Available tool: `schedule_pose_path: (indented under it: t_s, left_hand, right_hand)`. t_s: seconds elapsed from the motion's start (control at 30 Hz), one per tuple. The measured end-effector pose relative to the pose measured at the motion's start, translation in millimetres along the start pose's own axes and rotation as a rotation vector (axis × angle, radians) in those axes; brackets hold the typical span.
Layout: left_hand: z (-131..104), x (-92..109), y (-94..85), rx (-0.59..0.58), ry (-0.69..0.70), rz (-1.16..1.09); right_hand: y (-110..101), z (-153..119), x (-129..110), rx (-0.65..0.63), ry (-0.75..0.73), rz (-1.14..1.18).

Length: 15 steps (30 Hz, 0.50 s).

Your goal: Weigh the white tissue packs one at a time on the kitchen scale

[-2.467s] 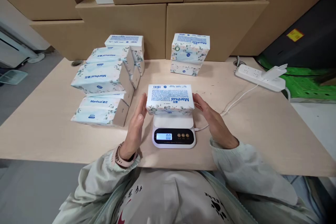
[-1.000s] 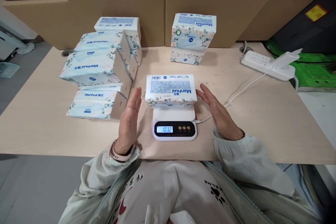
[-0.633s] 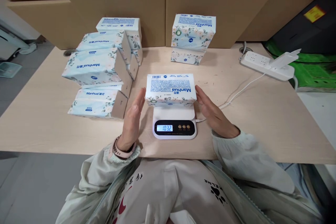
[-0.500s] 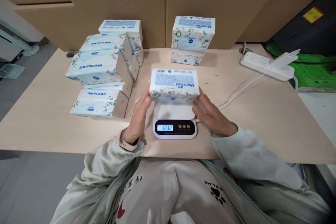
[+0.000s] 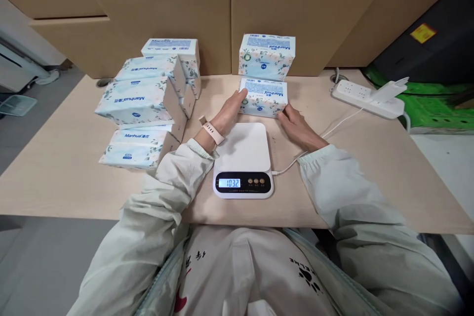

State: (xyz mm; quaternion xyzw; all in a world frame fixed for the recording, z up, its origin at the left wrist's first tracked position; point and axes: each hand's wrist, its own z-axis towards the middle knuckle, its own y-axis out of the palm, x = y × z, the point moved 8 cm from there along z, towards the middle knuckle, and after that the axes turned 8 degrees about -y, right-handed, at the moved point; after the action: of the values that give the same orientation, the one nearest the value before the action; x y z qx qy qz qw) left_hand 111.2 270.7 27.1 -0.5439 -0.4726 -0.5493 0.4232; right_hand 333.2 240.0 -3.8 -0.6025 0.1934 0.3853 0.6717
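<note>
Even, moderate light; soft shadows; stretched, blurry edges.

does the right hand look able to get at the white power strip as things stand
Probably yes, if the right hand lets go of the Manhua tissue pack. The power strip sits off to its right, with only a thin white cable seen between.

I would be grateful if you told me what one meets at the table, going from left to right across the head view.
Pile of tissue packs, left hand, tissue pack between the hands, right hand, white power strip.
</note>
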Motion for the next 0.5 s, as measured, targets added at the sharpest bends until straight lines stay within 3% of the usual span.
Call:
schedule_pose_path:
  t_s: [0.1, 0.17, 0.23, 0.3, 0.33, 0.4, 0.5]
  left_hand:
    - [-66, 33, -2.3, 0.057, -0.027, 0.047]
    - [-132, 74, -5.3, 0.076, 0.123, 0.158]
    - [-194, 109, -25.2, 0.217, 0.290, 0.313]
    - [-256, 134, -85.8, 0.722, 0.549, 0.234]
    - [-277, 134, -116.5, 0.932, 0.595, 0.215]
    - [-293, 117, -176.6, 1.185, 0.559, 0.179]
    - [-257, 70, -244.5, 0.934, 0.270, 0.047]
  right_hand:
    - [-22, -13, -20, 0.112, -0.024, -0.106]
    - [-43, -31, -50, 0.255, -0.081, -0.175]
    - [-55, -53, -86, 0.330, -0.145, -0.136]
    - [-45, -70, -117, 0.227, -0.171, 0.050]
    - [-32, -76, -132, 0.109, -0.182, 0.167]
    - [5, -88, -160, -0.193, -0.194, 0.386]
    - [61, -104, -189, -0.586, -0.159, 0.583]
